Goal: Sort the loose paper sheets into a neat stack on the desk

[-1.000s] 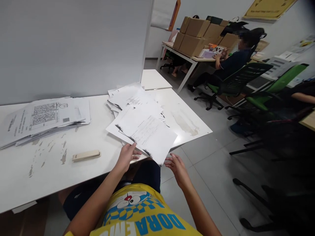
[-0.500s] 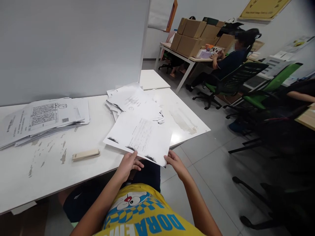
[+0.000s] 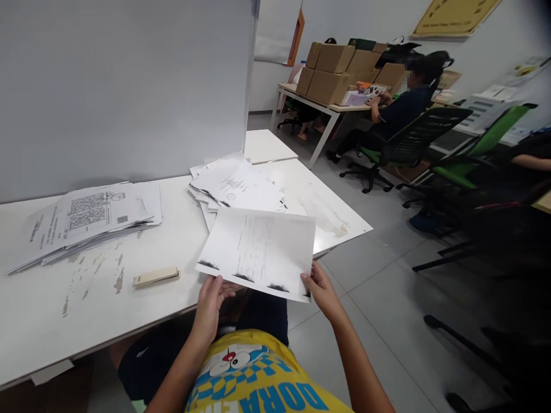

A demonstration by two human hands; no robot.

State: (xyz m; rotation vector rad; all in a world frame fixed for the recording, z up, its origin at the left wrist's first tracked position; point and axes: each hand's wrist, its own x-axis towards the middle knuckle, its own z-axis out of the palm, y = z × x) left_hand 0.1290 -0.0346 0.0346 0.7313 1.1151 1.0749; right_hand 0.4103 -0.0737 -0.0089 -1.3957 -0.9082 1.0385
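Swung more level since half a second ago, one printed white sheet (image 3: 262, 246) now lies across the centre of the frame with its dark-smudged edge toward the wearer, and the left hand (image 3: 210, 304) has shifted along that edge toward the sheet's left corner. It is at the lower centre, thumb at the edge and fingers curled below; whether they are closed on the paper cannot be told. Right of centre, the right hand (image 3: 321, 287) pinches the sheet near its lower right corner, thumb on top.

Just beyond the sheet, an uneven pile of papers (image 3: 241, 186) is spread on a white desk (image 3: 181, 241). At the left of the frame lies a thicker, neater stack of printed pages (image 3: 92, 221), with dark marks along its near edge. Between that stack and the left hand is a beige stapler (image 3: 156, 277), lying on the desk.

A pale grey panel (image 3: 120, 86) fills the upper left. Toward the upper right, brown cardboard boxes (image 3: 329, 71) are stacked on another table, where a person in dark clothes (image 3: 400, 112) sits with hands near some small items. The wearer's yellow printed shirt (image 3: 253, 378) shows at the bottom.
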